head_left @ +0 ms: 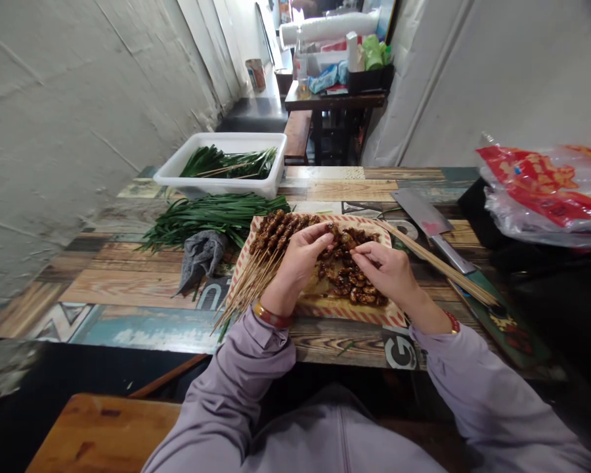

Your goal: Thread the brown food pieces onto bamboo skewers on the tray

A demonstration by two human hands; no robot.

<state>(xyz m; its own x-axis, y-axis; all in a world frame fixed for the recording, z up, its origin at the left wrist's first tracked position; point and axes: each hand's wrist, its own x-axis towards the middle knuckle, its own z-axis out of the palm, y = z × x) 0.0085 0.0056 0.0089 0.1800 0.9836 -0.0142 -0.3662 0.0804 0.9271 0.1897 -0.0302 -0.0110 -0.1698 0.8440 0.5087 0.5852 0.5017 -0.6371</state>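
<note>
Both my hands work over a paper-lined tray (pixel 315 309) with a red-striped border. My left hand (pixel 303 259) is closed in a pinch, with a dark, glazed meat piece (pixel 335 231) at its fingertips. My right hand (pixel 387 272) is also pinched, its thumb and finger close to the same meat; what lies between them is too small to make out. Loose sauced meat pieces (pixel 357 286) are heaped beneath and beside the right hand. To the left, finished meat skewers (pixel 270 240) lie side by side, their bare bamboo sticks (pixel 249 282) pointing toward me.
Long green chives (pixel 211 217) and a grey cloth (pixel 204 253) lie left of the tray. Behind is a white tub (pixel 165 172) of greens. On the right are bare bamboo skewers (pixel 438 263), a cleaver (pixel 426 210), a green board (pixel 517 341) and red-printed plastic packaging (pixel 546 184).
</note>
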